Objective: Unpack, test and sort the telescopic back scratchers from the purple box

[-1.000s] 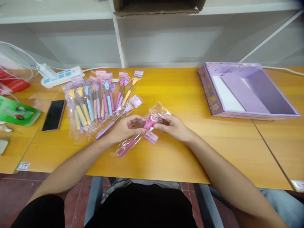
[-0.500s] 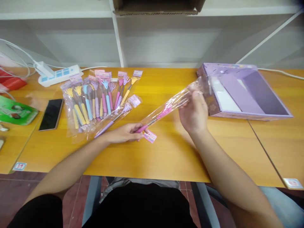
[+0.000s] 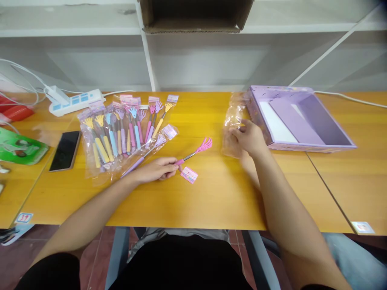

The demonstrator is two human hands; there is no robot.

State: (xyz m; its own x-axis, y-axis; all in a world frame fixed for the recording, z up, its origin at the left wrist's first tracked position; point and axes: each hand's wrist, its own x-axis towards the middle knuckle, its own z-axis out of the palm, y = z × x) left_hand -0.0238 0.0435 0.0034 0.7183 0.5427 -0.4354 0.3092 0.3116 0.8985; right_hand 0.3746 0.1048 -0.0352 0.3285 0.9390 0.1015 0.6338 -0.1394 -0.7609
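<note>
My left hand (image 3: 163, 168) is closed around the handle of a pink back scratcher (image 3: 204, 145), whose hand-shaped head points up and to the right, bare of any wrapper. Just below it, a small pink card (image 3: 189, 175) lies on the table. My right hand (image 3: 250, 137) pinches a clear plastic sleeve (image 3: 233, 117) beside the purple box; its fingers are partly blurred. To the left of my left hand lies a purple back scratcher (image 3: 140, 158) in its clear sleeve. Behind it spread several more packaged back scratchers (image 3: 121, 133) in yellow, blue, purple and pink.
An open purple box (image 3: 305, 141) stands at the right, with a loose flap inside. A phone (image 3: 65, 150), a green package (image 3: 21, 147) and a white power strip (image 3: 77, 102) with cables sit at the left. A cardboard box (image 3: 193, 16) rests on the shelf above.
The clear sleeve has come off the pink back scratcher. My right hand has moved it down beside the purple box, while my left hand keeps its hold on the handle.
</note>
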